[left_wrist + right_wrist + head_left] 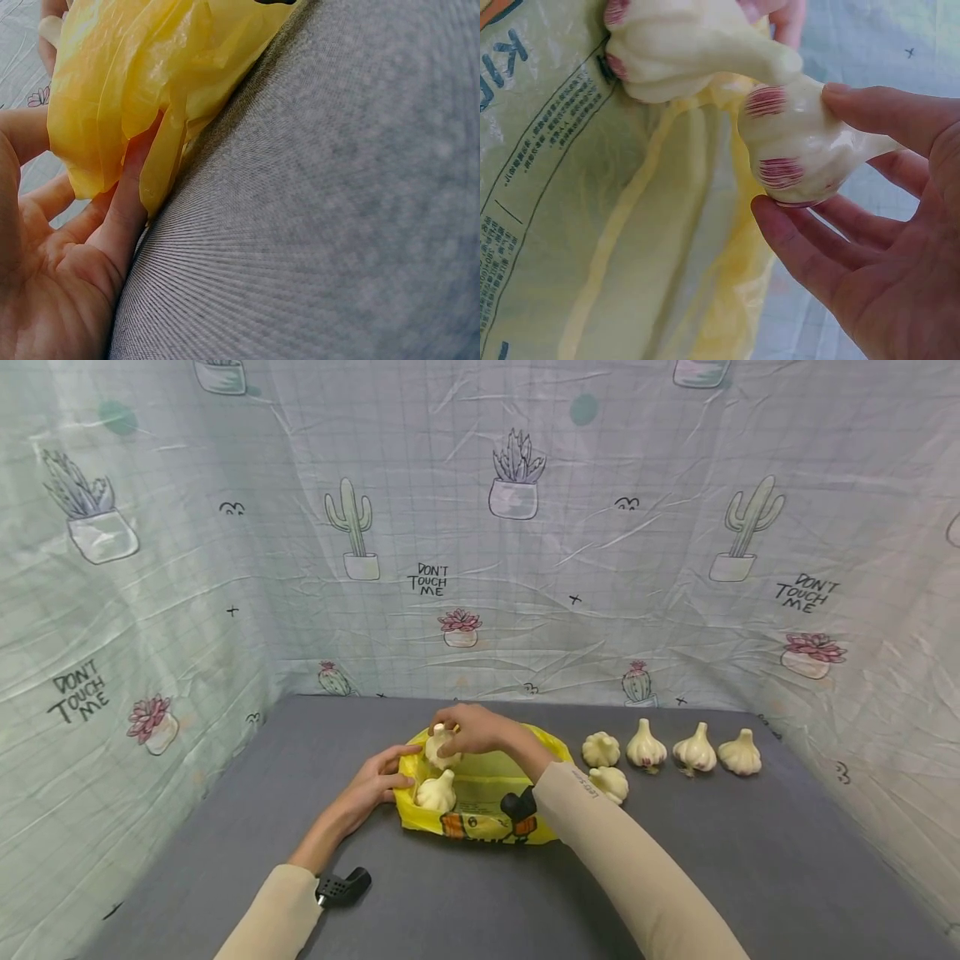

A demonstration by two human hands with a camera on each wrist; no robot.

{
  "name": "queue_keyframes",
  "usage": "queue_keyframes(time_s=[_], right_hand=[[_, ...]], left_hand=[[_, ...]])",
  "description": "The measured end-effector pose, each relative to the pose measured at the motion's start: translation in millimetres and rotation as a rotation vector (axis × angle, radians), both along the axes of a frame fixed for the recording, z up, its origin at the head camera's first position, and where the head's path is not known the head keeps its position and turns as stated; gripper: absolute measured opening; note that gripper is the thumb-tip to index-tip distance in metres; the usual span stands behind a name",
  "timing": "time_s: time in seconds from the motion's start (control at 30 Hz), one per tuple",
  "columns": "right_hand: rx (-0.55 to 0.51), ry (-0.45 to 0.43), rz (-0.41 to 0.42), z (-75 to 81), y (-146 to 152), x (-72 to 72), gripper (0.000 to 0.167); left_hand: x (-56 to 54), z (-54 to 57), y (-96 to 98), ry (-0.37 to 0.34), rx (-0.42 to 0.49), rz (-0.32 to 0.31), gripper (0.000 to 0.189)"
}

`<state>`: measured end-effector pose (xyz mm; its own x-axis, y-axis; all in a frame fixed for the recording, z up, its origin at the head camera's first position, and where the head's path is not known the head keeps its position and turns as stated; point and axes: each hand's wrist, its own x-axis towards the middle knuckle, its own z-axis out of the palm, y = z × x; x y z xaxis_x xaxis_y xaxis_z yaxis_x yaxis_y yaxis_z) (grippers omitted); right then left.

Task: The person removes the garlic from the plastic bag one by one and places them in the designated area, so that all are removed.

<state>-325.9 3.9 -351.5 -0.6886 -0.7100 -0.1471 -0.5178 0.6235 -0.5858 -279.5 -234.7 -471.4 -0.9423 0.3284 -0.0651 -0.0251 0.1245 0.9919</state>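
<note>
A yellow plastic bag lies on the grey table with its mouth spread open. My left hand holds the bag's left side at the rim; in the left wrist view its fingers press into the yellow folds. Over the bag's left part, my right hand pinches a garlic bulb between thumb and fingertips. The right wrist view shows purple streaks on that bulb. Just in front of it another garlic bulb lies in the bag, stem up.
Right of the bag, several garlic bulbs stand in a row along the back of the table. One garlic bulb lies nearer, partly behind my right sleeve. A printed curtain hangs behind and at both sides.
</note>
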Motion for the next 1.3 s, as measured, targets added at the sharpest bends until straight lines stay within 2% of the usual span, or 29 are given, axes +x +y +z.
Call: queue_keyframes(time_s=[0.57,0.97,1.3], right_hand=[[-0.115,0.064,0.01,26.3,26,20.3,0.034],[-0.195,0.112,0.063,34.3,51,39.5,0.037],[-0.258,0.096,0.035,37.5,78,55.2,0.035]], left_hand=[[-0.1,-1.5,-2.2,0.009,-0.011,-0.003,0.064],[-0.1,-1.3,-1.6,0.01,-0.007,-0.012,0.064],[2.0,-0.9,-1.5,0.016,-0.02,-0.006,0.065]])
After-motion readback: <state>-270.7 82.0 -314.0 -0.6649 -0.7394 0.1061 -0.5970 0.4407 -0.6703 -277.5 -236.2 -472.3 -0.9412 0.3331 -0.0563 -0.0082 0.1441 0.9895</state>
